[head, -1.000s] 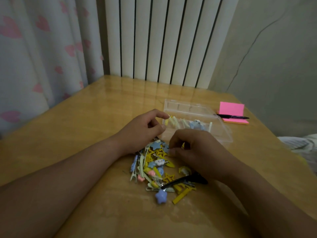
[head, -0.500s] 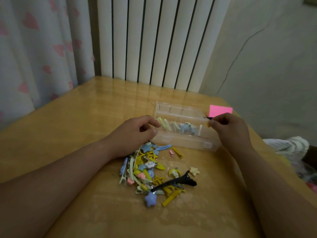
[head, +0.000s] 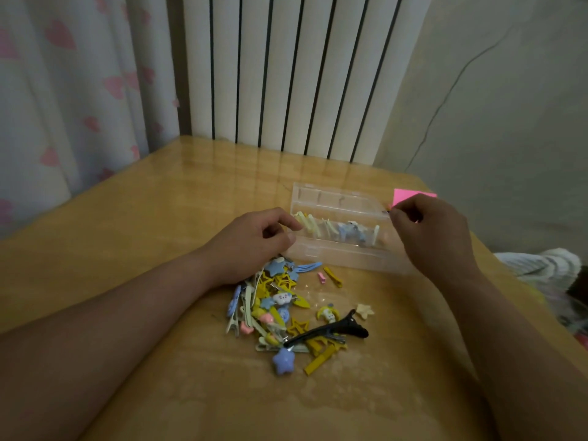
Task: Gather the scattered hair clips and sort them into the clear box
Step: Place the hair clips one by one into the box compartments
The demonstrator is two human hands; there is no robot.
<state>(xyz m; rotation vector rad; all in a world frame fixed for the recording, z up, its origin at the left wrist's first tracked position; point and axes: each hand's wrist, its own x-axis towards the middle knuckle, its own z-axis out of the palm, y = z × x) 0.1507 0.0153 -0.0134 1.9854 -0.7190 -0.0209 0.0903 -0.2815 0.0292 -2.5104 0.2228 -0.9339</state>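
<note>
A few clips stood filed in the clear box (head: 334, 259) near the table's (head: 143, 218) far right corner. Most hair clips (head: 280, 313) lay heaped mid-table, so I judged it early going. The left hand (head: 254, 240) gripped the box's left end. The right hand (head: 436, 237) curled at its right end; holding what, I couldn't tell. The right edge sat close, with bare room leftward.

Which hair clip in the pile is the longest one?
The black clip, lying across the near right side of the pile. It is the only dark one there, and it stretches longer than every other clip in the pile.
</note>
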